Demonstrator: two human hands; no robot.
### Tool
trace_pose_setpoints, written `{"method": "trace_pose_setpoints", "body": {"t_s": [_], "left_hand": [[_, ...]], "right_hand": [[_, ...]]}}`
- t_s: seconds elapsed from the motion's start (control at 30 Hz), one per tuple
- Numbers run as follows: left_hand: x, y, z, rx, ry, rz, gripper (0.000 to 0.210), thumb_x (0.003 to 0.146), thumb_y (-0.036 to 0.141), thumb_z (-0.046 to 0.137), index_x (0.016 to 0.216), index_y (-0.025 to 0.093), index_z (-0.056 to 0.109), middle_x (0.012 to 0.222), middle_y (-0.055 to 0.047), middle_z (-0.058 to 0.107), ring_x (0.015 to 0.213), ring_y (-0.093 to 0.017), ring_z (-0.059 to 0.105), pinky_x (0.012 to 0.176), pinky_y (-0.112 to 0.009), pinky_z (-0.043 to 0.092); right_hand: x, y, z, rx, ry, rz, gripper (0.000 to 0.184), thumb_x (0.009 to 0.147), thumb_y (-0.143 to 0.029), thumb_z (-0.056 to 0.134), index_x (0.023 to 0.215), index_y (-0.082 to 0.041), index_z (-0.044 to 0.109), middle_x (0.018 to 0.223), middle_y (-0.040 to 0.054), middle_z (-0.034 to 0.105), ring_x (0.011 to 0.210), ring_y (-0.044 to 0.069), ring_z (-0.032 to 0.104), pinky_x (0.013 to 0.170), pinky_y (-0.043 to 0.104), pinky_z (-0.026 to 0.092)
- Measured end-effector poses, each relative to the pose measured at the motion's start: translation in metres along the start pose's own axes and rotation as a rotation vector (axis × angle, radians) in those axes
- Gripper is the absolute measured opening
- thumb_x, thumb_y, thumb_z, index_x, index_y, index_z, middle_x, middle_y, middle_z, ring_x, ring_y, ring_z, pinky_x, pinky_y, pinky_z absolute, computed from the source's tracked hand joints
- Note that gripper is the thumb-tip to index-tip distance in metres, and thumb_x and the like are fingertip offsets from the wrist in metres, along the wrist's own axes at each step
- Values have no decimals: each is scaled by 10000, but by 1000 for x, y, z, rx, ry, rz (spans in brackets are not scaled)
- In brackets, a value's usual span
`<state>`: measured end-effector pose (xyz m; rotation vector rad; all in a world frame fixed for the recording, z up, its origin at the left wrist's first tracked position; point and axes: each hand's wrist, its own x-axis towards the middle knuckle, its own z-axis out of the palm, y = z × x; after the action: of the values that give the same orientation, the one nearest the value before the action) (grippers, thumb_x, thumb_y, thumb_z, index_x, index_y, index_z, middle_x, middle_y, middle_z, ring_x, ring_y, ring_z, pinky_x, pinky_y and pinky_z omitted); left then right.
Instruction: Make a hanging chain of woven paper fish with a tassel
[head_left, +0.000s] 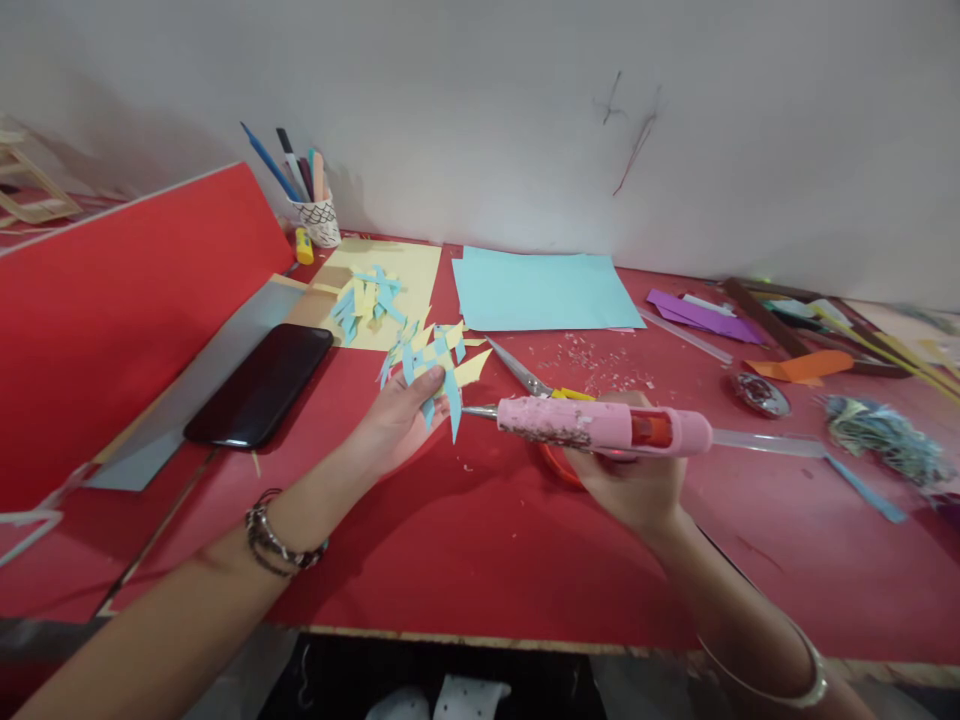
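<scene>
Pinched in my left hand [409, 420] is a woven paper piece [439, 355] of blue and yellow strips, with pointed ends sticking out. My right hand [634, 485] grips a pink hot glue gun [577, 425], its metal nozzle [480, 411] pointing left at a blue strip end of the piece. Whether the nozzle touches the paper I cannot tell. A clear glue stick [769, 442] juts from the gun's back. Scissors [525, 370] lie behind the gun, partly hidden by it.
A black phone [262, 385] lies left of my left hand. Behind are another strip piece [371, 300], yellow paper [412, 265], blue sheets [547, 290] and a pen cup [319, 220]. Paper scraps [600, 360], an orange strip [806, 366] and a shredded bundle [885, 440] lie rightward.
</scene>
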<state>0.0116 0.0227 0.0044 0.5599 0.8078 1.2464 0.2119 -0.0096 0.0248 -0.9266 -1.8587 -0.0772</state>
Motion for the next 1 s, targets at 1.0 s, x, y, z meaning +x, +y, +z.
{"method": "trace_pose_setpoints", "body": {"t_s": [1.0], "left_hand": [[0, 6, 5, -120, 48, 131, 355, 381, 262, 833, 558, 167, 539, 529, 67, 511, 495, -56, 442, 512, -201, 375]], "right_hand": [[12, 19, 0, 25, 133, 738, 233, 583, -249, 588, 438, -178, 420, 364, -65, 396, 338, 62, 371, 322, 188, 313]]}}
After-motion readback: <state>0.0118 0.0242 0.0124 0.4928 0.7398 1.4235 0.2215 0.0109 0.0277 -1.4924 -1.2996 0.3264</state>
